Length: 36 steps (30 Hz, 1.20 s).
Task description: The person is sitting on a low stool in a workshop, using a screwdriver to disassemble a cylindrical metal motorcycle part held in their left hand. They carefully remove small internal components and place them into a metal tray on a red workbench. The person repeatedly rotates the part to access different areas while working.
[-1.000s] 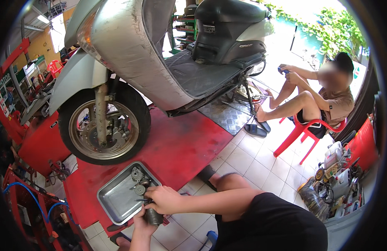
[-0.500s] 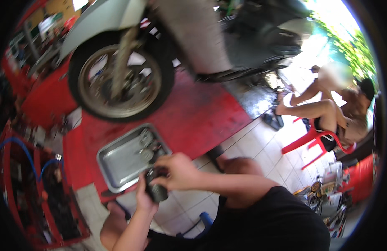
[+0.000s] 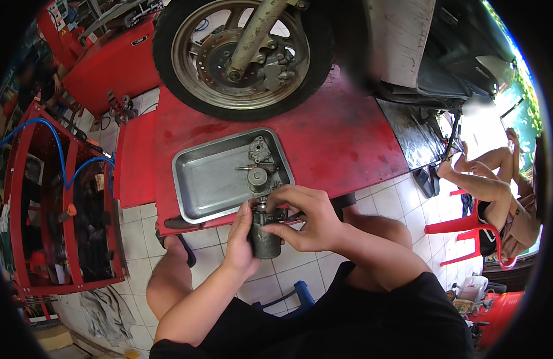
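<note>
A grey, cylindrical starter motor (image 3: 266, 240) is upright between my hands, its narrow shaft end pointing toward the tray. My left hand (image 3: 241, 244) grips its left side, thumb along the body. Around its upper right side curl the fingers of my right hand (image 3: 310, 216), thumb pressed on the casing. Just beyond lies a shallow metal tray (image 3: 195, 179). At its right end rest a cast metal cover (image 3: 259, 149) and a round metal part (image 3: 257, 177) with a thin rod beside it.
The tray sits on a red lift platform (image 3: 342, 137) under a scooter's front wheel (image 3: 240, 60). A red rack (image 3: 61, 221) with a blue hose (image 3: 64, 161) stands at left. A blue stool (image 3: 300, 297) is below me. Another person (image 3: 497, 185) sits on a red chair (image 3: 459, 230) at right.
My view has shifted, bringing the tray and hands further right in the picture. The motor looks more upright, and my right hand's fingers now wrap its upper right side.
</note>
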Each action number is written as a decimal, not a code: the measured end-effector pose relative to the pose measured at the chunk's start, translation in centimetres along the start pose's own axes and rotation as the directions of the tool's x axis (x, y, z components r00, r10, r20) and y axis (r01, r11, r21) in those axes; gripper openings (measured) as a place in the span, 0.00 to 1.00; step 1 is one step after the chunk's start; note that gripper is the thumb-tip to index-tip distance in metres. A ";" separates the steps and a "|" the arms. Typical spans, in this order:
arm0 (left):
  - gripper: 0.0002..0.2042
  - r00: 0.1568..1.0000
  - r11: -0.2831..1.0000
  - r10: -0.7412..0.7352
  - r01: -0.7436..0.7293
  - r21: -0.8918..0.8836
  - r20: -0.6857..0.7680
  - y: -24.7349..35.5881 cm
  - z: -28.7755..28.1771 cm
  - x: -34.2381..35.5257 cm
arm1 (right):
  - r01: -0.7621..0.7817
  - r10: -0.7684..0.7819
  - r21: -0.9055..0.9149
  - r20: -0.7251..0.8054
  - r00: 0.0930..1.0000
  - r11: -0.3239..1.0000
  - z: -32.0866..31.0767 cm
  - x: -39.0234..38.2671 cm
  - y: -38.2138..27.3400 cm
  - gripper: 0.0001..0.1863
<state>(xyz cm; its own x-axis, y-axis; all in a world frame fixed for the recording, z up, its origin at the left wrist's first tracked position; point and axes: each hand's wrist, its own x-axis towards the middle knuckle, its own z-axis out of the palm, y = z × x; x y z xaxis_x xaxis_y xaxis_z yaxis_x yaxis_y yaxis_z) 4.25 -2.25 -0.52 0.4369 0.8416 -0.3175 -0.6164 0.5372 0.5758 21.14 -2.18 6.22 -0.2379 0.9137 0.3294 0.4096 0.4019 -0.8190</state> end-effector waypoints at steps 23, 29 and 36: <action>0.19 0.999 0.999 0.028 -0.027 -0.042 0.036 -0.2 -0.3 -0.1 | 0.200 -0.204 -0.087 -0.041 0.978 0.976 0.7 -0.1 0.6 0.13; 0.19 0.999 1.000 0.004 -0.003 -0.014 0.046 -0.2 -0.5 -0.4 | 0.168 -0.170 -0.089 -0.016 0.985 0.982 1.1 -0.4 1.1 0.14; 0.18 0.999 0.998 0.023 -0.027 -0.065 -0.049 -1.2 -1.0 0.1 | 0.100 -0.104 -0.125 -0.020 0.994 0.987 1.2 -0.2 -0.1 0.13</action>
<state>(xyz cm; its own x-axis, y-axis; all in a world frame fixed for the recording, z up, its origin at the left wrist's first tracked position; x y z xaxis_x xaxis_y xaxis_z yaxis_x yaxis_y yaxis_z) 4.38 -2.72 -1.96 0.3898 0.8557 -0.3405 -0.6692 0.5172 0.5336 20.10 -2.45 5.71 -0.2619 0.8681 0.4216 0.4906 0.4960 -0.7165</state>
